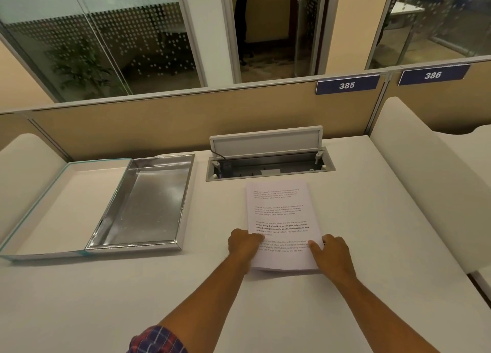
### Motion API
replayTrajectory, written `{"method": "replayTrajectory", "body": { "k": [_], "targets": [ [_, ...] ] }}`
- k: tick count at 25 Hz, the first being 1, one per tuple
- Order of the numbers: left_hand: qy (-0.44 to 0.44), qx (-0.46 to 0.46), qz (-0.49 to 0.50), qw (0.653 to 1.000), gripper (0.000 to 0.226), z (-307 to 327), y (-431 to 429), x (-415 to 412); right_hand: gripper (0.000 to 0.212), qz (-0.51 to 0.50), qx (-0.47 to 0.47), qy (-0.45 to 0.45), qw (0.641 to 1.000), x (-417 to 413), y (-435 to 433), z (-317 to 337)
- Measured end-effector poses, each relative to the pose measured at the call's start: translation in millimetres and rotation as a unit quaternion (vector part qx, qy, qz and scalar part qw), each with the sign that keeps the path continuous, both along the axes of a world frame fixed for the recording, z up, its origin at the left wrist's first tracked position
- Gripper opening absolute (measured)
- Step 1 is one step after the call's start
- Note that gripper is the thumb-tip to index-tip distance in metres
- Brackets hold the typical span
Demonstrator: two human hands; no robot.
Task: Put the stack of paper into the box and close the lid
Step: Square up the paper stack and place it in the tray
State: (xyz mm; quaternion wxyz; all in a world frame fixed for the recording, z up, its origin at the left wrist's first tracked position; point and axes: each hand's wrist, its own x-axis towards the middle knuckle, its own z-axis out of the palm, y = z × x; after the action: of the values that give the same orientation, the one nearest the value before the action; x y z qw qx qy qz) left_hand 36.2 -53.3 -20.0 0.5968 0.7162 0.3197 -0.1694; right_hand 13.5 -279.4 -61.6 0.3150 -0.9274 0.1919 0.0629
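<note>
A stack of white printed paper [280,211] lies flat on the white desk [372,246], right of centre. My left hand [243,243] grips its near left edge, thumb on top. My right hand [332,254] grips the near right edge the same way. To the left lies the box, open: its shiny silver tray [143,206] has nothing in it, and the hinged lid [61,206], white inside with a teal rim, lies flat to the tray's left.
An open cable well with a raised flap [268,156] sits in the desk just beyond the paper. A tan partition [186,113] with labels 385 and 386 closes the back. White side dividers stand at left [24,172] and right [414,166].
</note>
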Motion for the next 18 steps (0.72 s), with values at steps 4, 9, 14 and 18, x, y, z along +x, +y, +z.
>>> {"method": "replayTrajectory", "body": {
  "k": [4, 9, 14, 18],
  "targets": [
    [-0.041, 0.032, -0.014, 0.999, 0.036, 26.0, -12.3, -7.0, 0.042, 0.001, 0.002, -0.006, 1.000, 0.5, -2.2, -2.2],
    [-0.041, 0.045, -0.004, 0.998, 0.027, 22.7, -10.0, -2.8, 0.038, 0.001, 0.001, -0.009, 1.000, 0.0, -3.3, -2.6],
    [-0.057, -0.036, 0.041, 0.997, 0.019, 19.5, -10.4, 4.9, 0.037, 0.001, 0.002, -0.009, 1.000, -0.6, -3.7, -2.3],
    [-0.051, -0.058, 0.036, 0.996, 0.008, 11.6, 2.0, 12.2, 0.037, 0.000, 0.005, -0.011, 1.000, -2.2, -3.1, -2.4]
  ]
}}
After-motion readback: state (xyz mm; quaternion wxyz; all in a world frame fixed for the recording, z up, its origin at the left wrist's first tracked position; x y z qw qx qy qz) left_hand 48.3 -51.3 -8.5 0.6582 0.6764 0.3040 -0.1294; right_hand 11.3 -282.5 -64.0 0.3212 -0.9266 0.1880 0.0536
